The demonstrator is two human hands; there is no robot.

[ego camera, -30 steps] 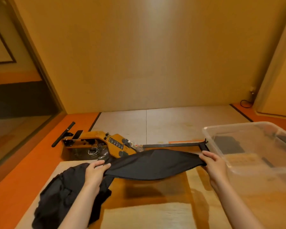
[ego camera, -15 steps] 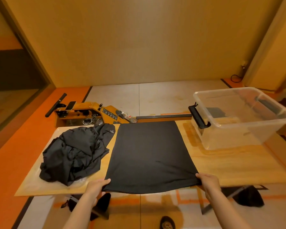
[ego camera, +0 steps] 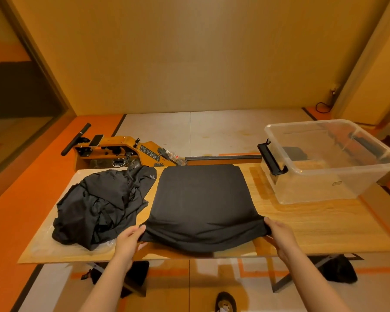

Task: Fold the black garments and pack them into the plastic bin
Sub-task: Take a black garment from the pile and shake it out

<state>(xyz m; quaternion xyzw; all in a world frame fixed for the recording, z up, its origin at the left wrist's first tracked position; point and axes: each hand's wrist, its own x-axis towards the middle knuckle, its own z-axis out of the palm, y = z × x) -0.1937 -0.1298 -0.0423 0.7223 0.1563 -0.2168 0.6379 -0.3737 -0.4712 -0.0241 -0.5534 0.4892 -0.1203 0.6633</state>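
Now, with your left hand [ego camera: 128,238] and right hand [ego camera: 279,233] each pinching a near corner of the black garment [ego camera: 203,199] lying mid-table, carry both evenly toward twelve o'clock, the plastic bin [ego camera: 324,188] at two o'clock.

place: bare indoor room, gym-like | rower [ego camera: 126,152] on floor [ego camera: 223,131] of orange and grey panels | plain tan walls [ego camera: 189,52] | wooden table [ego camera: 313,226] on folding legs | cable [ego camera: 322,106] at wall corner

Dim warm amber light, brightest upper centre wall, soft shadows, wide-angle bowing at edges, slight overall softness
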